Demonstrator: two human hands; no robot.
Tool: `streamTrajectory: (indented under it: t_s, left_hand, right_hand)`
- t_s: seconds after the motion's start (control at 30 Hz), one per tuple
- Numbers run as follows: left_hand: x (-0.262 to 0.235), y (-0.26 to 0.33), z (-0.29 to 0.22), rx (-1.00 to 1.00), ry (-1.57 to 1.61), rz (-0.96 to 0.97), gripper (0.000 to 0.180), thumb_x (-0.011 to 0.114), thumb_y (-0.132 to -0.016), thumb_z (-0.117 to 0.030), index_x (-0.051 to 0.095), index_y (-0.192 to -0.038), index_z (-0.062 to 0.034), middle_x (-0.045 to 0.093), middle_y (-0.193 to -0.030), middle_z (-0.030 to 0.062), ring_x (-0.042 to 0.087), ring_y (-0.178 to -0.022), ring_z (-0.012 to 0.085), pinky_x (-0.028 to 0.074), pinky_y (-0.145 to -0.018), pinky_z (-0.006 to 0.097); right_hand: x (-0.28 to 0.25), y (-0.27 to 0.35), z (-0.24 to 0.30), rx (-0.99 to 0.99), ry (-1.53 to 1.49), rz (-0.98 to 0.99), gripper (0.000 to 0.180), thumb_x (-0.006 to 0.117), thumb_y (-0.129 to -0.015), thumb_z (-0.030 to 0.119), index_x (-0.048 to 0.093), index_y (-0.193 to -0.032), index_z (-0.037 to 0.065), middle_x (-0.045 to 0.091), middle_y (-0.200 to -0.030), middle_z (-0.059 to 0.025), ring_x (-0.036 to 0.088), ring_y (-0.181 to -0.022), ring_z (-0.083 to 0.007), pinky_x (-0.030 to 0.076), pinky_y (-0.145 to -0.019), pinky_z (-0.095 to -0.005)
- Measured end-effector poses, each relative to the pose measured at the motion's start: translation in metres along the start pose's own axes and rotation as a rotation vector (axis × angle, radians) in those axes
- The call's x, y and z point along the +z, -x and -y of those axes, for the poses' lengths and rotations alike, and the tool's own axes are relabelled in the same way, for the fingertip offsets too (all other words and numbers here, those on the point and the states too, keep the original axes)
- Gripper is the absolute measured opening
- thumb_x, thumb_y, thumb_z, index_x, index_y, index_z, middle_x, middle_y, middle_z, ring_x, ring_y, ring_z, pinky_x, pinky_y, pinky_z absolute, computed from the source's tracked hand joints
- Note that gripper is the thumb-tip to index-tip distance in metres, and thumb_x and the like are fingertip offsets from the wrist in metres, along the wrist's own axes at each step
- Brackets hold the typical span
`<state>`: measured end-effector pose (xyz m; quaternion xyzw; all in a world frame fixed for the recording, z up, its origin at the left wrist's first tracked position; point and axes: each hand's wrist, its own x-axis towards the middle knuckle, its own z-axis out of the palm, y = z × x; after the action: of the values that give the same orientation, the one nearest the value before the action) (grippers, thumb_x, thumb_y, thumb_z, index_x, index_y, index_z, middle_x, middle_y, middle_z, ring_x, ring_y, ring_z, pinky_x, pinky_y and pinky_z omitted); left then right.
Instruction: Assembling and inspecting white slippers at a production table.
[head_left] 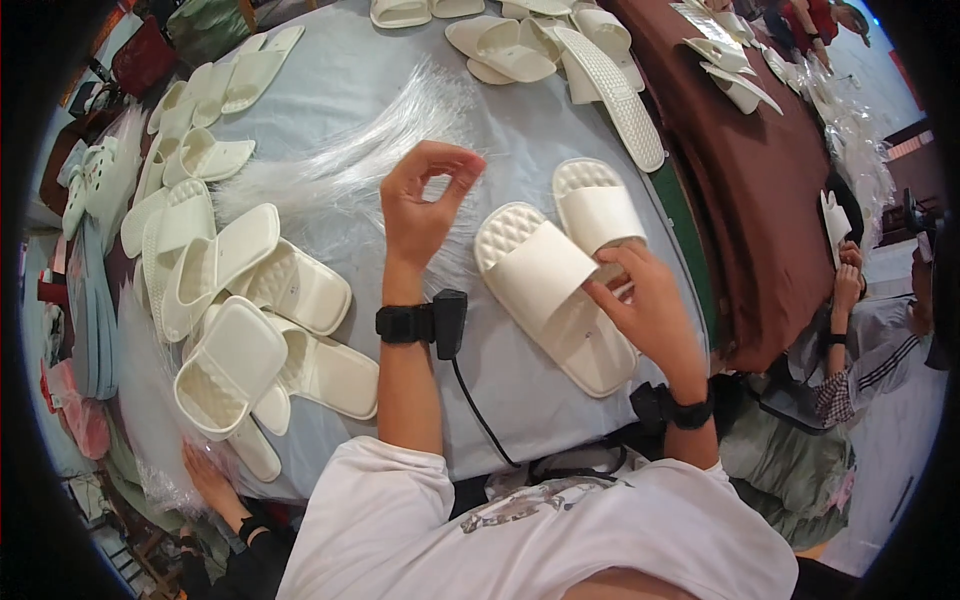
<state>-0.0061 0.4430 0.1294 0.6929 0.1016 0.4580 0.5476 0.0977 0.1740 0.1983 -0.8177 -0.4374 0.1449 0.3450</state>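
Observation:
Two cream slide slippers (545,285) lie side by side on the grey table cover (510,150) in front of me. My right hand (645,300) rests on them, fingers pinching at the straps where the pair meets. My left hand (425,200) is raised above the table with thumb and forefinger pinched together, seemingly on a thin clear plastic strand. A loose bundle of such clear strands (350,165) fans out on the table just behind that hand. Both wrists wear black bands.
Many more cream slippers are heaped at the left (235,310) and along the far edge (545,45). A brown cloth (760,170) covers the table's right side. One person's hand (205,475) reaches in at lower left; another person sits at the right (860,330).

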Motion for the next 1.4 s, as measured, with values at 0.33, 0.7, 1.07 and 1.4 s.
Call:
streamTrajectory:
  t_s: [0.33, 0.7, 1.07, 1.4]
  left_hand:
    - [0.013, 0.000, -0.014, 0.165, 0.051, 0.207, 0.024, 0.083, -0.078, 0.010, 0.079, -0.098, -0.0037, 0.075, -0.090, 0.0067, 0.070, -0.084, 0.0151, 0.056, -0.075, 0.029]
    - [-0.033, 0.002, 0.003, 0.052, -0.307, 0.156, 0.036, 0.069, -0.088, 0.010, 0.077, -0.120, -0.0064, 0.077, -0.096, 0.0086, 0.072, -0.084, 0.0175, 0.057, -0.076, 0.029]
    - [-0.028, 0.001, -0.015, -0.153, -0.054, 0.469, 0.029, 0.078, -0.089, -0.007, 0.079, -0.118, -0.0114, 0.079, -0.102, 0.0071, 0.073, -0.095, 0.0165, 0.057, -0.086, 0.032]
    - [0.034, 0.010, -0.039, -0.234, 0.739, 0.725, 0.076, 0.076, -0.093, -0.045, 0.050, -0.151, -0.0023, 0.070, -0.128, 0.0202, 0.067, -0.120, 0.0296, 0.051, -0.107, 0.043]
  right_hand:
    - [0.034, -0.070, 0.036, -0.023, -0.502, -0.125, 0.031, 0.075, -0.097, 0.016, 0.067, -0.122, -0.001, 0.073, -0.093, -0.0072, 0.069, -0.081, -0.0109, 0.054, -0.070, -0.0245]
    - [-0.023, -0.081, 0.030, -0.324, -0.815, -0.727, 0.025, 0.052, -0.111, 0.027, 0.048, -0.110, 0.002, 0.064, -0.105, -0.0138, 0.072, -0.094, -0.0288, 0.061, -0.094, -0.0467]
    - [-0.108, -0.053, 0.002, -0.383, -1.029, -0.590, 0.021, 0.053, -0.110, 0.026, 0.051, -0.106, 0.005, 0.062, -0.097, -0.0101, 0.062, -0.082, -0.0220, 0.058, -0.081, -0.0423]
    - [-0.062, -0.046, 0.005, -0.313, -0.784, -0.774, 0.023, 0.047, -0.112, 0.025, 0.044, -0.114, 0.002, 0.066, -0.104, -0.0177, 0.070, -0.093, -0.0272, 0.061, -0.089, -0.0439]
